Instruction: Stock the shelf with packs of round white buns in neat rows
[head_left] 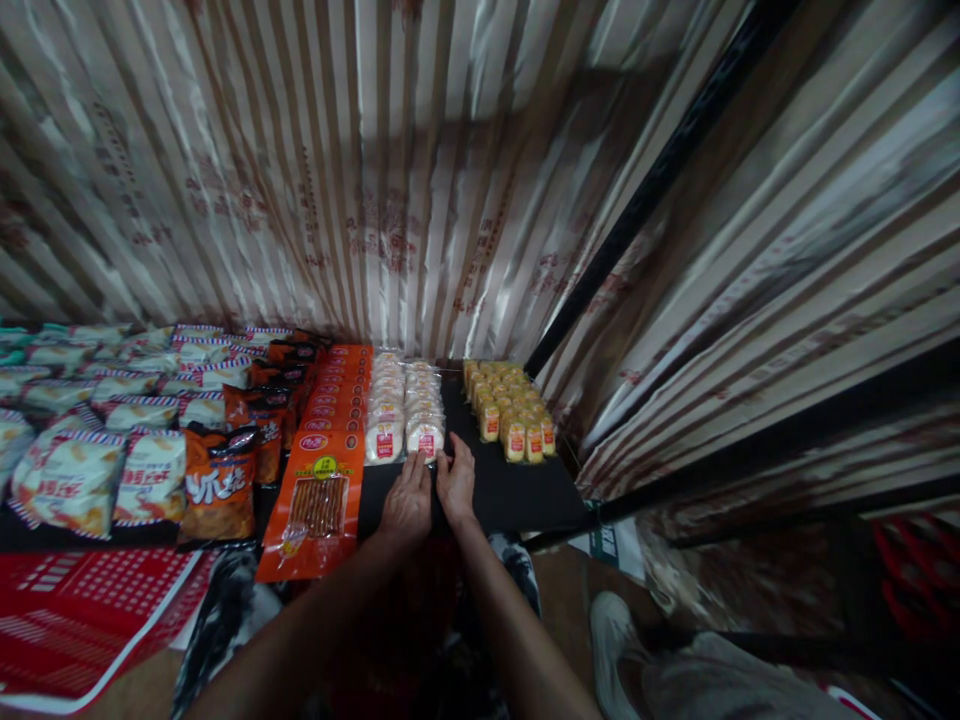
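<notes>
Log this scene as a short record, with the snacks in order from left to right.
left hand: fingers extended, at the front of the round white packs
right hand: beside their front right corner
surface: black table
snacks, left to right: white bags; orange-and-black bags; flat orange packs; round white packs, two columns; small yellow packs
backdrop: striped curtain
lower left: red basket

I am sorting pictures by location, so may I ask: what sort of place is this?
Probably a small shop or market stall: packaged snacks stand in neat rows on a black display surface, and a red plastic basket is nearby.
</notes>
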